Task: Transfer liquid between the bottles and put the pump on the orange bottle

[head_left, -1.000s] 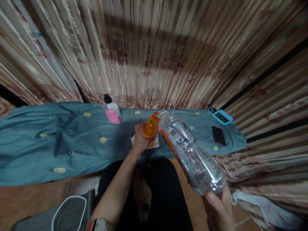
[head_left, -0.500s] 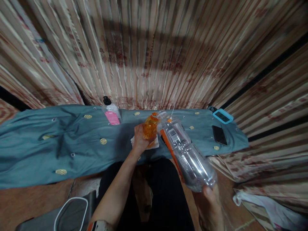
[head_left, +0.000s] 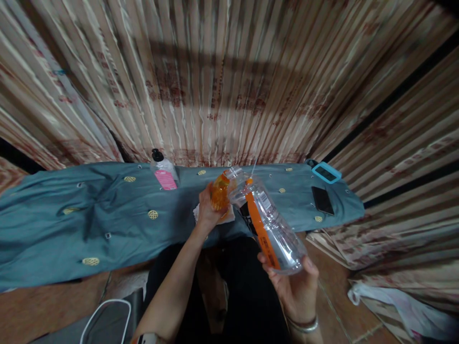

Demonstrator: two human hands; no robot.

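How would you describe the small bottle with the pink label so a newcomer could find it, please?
Find the teal cloth-covered table before the striped curtain. At its back edge, left of centre, stands a small clear plastic bottle; only it has a black pump top and pink label.

Dim, warm light; a broad shadow bars the striped beige curtain (head_left: 222, 71); edges bow and blur noticeably.

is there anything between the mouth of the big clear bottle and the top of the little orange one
Nothing visible. The right hand tilts the big clear bottle so its mouth sits right at the top of the small orange bottle, which the left hand holds on a white tissue. Whether the two rims touch cannot be told.
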